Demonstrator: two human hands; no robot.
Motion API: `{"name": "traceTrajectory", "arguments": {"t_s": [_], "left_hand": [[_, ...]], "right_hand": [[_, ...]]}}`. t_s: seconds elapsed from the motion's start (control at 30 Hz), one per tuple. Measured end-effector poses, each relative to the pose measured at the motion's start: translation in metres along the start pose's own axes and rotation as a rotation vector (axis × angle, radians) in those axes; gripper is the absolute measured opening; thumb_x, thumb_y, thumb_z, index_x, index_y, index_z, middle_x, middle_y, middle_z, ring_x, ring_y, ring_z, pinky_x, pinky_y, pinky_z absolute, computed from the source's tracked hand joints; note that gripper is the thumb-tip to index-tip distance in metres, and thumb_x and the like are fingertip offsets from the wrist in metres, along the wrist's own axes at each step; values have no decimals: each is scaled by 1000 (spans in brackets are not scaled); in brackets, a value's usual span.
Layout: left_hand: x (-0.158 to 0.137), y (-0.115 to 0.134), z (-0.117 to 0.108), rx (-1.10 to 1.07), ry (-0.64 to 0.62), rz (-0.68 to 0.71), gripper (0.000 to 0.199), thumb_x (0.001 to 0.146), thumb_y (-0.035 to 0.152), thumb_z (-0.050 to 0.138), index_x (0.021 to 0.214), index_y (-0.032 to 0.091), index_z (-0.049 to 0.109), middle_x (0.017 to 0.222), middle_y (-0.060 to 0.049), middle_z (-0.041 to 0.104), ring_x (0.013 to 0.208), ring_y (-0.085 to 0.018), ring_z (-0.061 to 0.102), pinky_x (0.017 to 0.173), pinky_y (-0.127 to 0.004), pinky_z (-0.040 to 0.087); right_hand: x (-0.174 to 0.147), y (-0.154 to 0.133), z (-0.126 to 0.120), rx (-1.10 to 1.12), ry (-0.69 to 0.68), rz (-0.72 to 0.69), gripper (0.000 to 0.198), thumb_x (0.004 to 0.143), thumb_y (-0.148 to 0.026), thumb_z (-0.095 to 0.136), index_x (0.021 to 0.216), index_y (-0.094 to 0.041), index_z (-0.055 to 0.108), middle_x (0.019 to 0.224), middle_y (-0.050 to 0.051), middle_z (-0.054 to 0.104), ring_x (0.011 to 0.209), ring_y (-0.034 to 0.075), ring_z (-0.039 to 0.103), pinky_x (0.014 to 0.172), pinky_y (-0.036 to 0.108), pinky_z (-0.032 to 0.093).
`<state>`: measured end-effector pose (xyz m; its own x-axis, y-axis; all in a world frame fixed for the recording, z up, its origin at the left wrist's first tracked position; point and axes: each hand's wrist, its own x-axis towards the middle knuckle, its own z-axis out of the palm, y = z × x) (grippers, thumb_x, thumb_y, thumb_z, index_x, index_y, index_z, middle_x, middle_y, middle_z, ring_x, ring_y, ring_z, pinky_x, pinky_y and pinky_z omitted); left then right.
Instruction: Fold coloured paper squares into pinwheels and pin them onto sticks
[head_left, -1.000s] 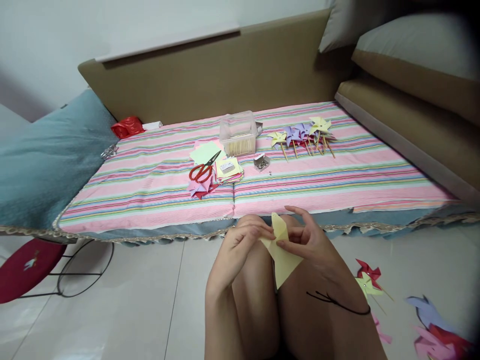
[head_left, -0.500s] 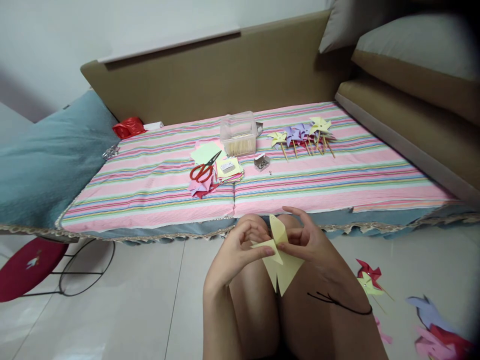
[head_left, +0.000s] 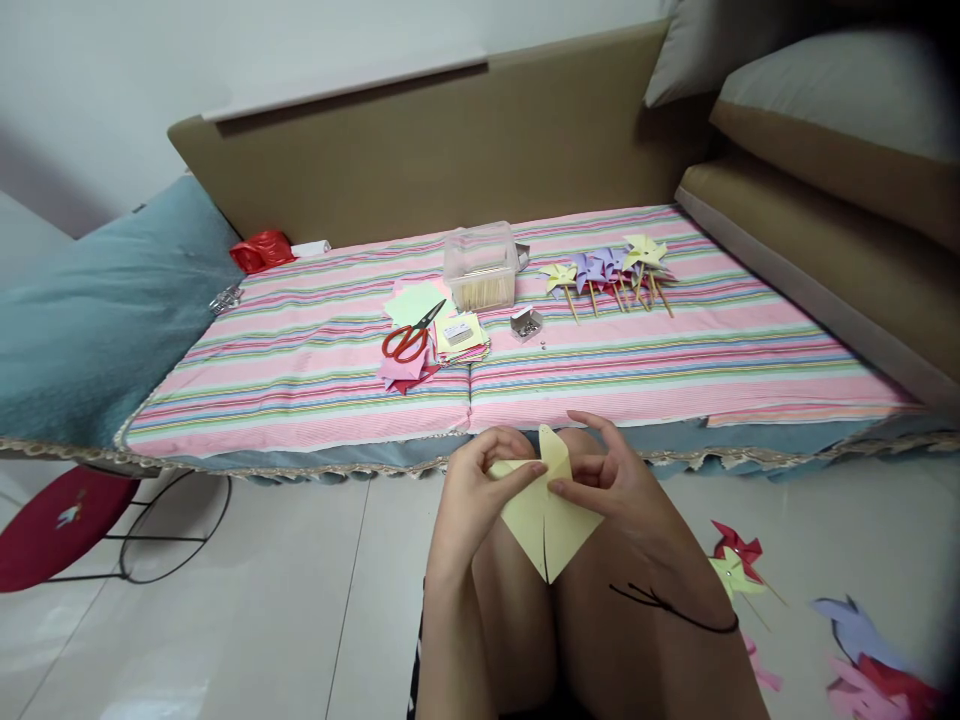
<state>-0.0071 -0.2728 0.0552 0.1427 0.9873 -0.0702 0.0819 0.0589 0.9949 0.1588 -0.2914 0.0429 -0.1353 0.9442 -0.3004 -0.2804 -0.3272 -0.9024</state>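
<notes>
Over my knees I hold a pale yellow paper square (head_left: 551,530), cut in from its lower corner, with one upper point curled inward. My left hand (head_left: 484,490) pinches the paper's left side between thumb and fingers. On the other side, my right hand (head_left: 604,475) grips the paper near its middle with thumb and index finger, other fingers partly raised. A black cord bracelet (head_left: 660,605) circles my right wrist. The back of the paper and some fingertips are hidden.
On the striped cover lie scissors (head_left: 409,340), a stack of paper squares (head_left: 461,340), a clear box of sticks (head_left: 480,270), a small box of metal fasteners (head_left: 526,323) and several pinwheels (head_left: 611,270). More pinwheels (head_left: 739,560) lie on the floor, right. A red stool (head_left: 64,525) stands left.
My left hand has shifted its thumb up and away from the center. The left flap that was folded over the middle now lies opened out. My right hand stays nearly in place.
</notes>
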Motion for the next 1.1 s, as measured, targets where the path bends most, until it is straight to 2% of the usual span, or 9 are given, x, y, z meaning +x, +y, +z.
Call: {"name": "traceTrajectory", "arguments": {"t_s": [0.23,0.43,0.57,0.67,0.8,0.83,0.9,1.0,1.1], "left_hand": [[2,4,3,82,94,69,15,71,28,73,70,19,60,75,-1,65,72,-15,61,66,-25,43],[2,1,0,130,82,75,14,71,25,72,75,19,60,77,0,66,73,-14,61,68,-25,43],[2,1,1,126,76,74,18,70,28,74,77,19,60,78,-1,67,76,-15,62,71,-26,43],[4,1,0,8,134,90,28,69,29,75,88,19,59,93,-5,68,89,-17,63,80,-28,45],[5,0,-1,-307,337,-2,44,79,39,65,115,22,45,126,-12,58,107,-19,60,94,-36,44],[5,0,0,-374,335,-54,49,79,39,65,119,22,41,125,-13,58,105,-19,61,93,-37,45],[3,1,4,-451,242,-137,64,72,33,74,122,22,35,115,-12,64,97,-19,64,90,-36,47],[1,5,15,-472,105,-169,81,62,19,81,124,23,29,98,-8,70,84,-18,67,80,-33,50],[1,9,25,-460,197,-164,77,62,20,79,122,22,31,83,-5,71,70,-15,65,70,-30,51]], "right_hand": [[2,2,6,16,55,-19,92,62,-33,82,137,-25,30,71,0,72,70,22,69,64,31,51],[4,3,9,29,72,-11,98,56,-34,84,137,-25,30,61,-4,68,65,21,68,62,30,51],[5,4,11,56,95,-2,100,52,-37,85,135,-24,31,66,-1,72,63,22,68,61,32,51],[7,5,8,92,158,-23,99,49,-39,86,132,-24,35,69,0,74,64,23,69,61,31,51],[13,7,2,208,282,-53,97,45,-34,88,128,-22,39,75,3,75,66,20,68,61,29,50],[14,7,1,239,302,-59,96,45,-33,89,127,-22,40,76,3,75,66,20,67,61,28,50],[15,8,1,282,321,-71,93,46,-32,89,125,-22,42,77,2,75,66,19,67,61,27,50],[16,9,4,284,296,-58,94,45,-31,89,125,-22,40,74,2,74,63,18,66,61,28,50],[14,9,10,243,280,-70,95,44,-33,89,124,-23,40,73,1,74,65,19,67,63,29,52]]}}
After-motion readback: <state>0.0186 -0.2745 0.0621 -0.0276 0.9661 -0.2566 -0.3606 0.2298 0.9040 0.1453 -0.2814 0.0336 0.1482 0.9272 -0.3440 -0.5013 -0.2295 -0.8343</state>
